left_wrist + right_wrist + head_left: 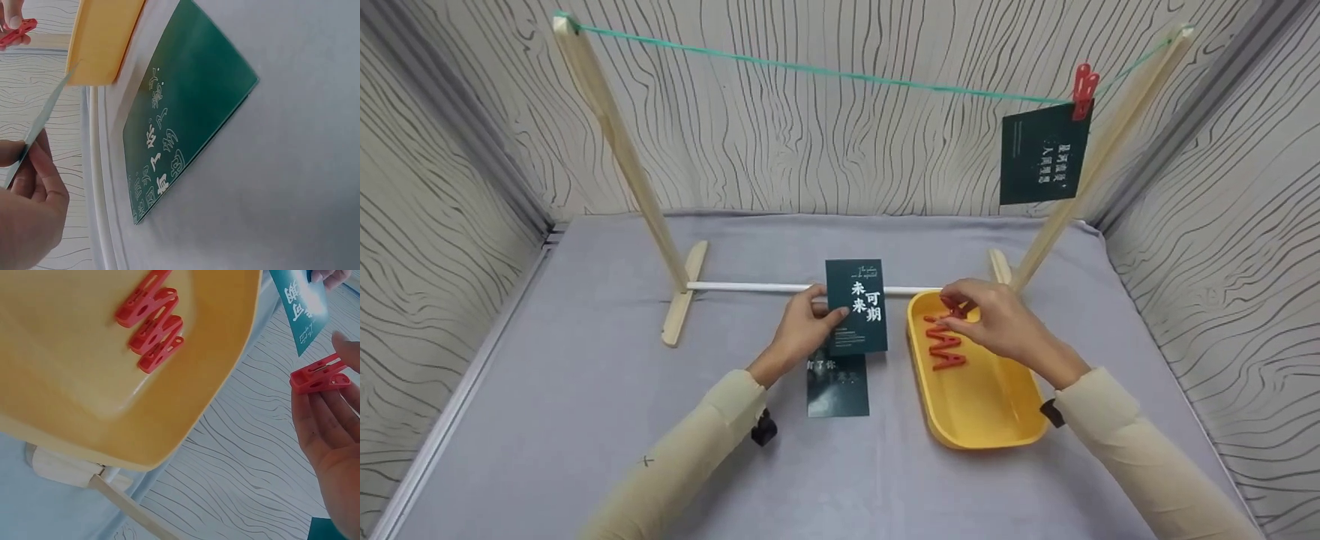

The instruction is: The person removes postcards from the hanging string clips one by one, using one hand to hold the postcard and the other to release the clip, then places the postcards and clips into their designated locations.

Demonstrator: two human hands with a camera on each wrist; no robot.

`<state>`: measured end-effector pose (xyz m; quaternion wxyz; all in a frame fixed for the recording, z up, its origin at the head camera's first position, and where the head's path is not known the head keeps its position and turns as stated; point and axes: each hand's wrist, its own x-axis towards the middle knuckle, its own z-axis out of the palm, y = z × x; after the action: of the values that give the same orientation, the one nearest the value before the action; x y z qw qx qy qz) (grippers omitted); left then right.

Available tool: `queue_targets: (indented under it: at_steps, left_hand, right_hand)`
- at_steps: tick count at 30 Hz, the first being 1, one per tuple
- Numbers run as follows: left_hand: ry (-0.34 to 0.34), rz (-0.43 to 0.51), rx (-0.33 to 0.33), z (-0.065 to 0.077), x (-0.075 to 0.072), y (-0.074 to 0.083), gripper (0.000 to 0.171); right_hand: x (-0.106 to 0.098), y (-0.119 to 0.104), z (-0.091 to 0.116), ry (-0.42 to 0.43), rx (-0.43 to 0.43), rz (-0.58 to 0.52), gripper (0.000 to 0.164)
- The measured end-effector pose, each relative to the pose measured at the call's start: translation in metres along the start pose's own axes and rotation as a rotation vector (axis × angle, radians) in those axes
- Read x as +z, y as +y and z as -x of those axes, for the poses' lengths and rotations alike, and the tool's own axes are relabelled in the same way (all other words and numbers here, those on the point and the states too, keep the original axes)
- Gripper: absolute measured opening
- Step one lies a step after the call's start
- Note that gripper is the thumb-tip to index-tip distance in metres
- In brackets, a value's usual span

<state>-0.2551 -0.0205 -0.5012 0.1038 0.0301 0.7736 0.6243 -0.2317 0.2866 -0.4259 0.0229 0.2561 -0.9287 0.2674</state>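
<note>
My left hand (pixel 808 324) pinches a dark green card (pixel 856 341) with white characters by its left edge, thumb in front. Seen edge-on in the left wrist view, the card (pixel 47 107) is raised above the table. Below it, more green card (pixel 838 394) lies flat on the cloth; the left wrist view shows a layered edge there. My right hand (pixel 997 319) holds a red clothespin (pixel 319 376) between thumb and fingers, above the far end of a yellow tray (pixel 982 405). Several red clothespins (pixel 946 352) lie in a row inside the tray.
A teal string (pixel 825 73) runs between two wooden posts (pixel 619 146) joined by a white rod (pixel 750 287). Near its right end, another red clothespin (pixel 1084 91) holds a hanging green card (pixel 1039 161). Grey cloth (pixel 607 420) covers the table; wood-patterned walls (pixel 810 150) stand around it.
</note>
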Motion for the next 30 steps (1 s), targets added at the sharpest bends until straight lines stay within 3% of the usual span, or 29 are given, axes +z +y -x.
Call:
queue_targets:
  at_steps: [7, 18, 23, 30]
  left_hand:
    - [-0.013, -0.031, -0.007, 0.003, 0.002, -0.005, 0.033]
    - [-0.016, 0.011, -0.019, 0.007, 0.000, -0.015, 0.033]
    - [-0.017, 0.035, -0.014, 0.008, 0.000, -0.017, 0.033]
    - [-0.023, 0.029, -0.020, 0.009, 0.002, -0.017, 0.037]
  right_hand:
    - [0.009, 0.002, 0.006, -0.075, 0.040, -0.014, 0.035]
    - [0.017, 0.004, 0.010, -0.120, 0.055, -0.028, 0.031]
    - [0.023, 0.004, 0.010, -0.149, 0.082, -0.027, 0.037]
    - [0.029, 0.004, 0.011, -0.154, 0.051, -0.006, 0.036]
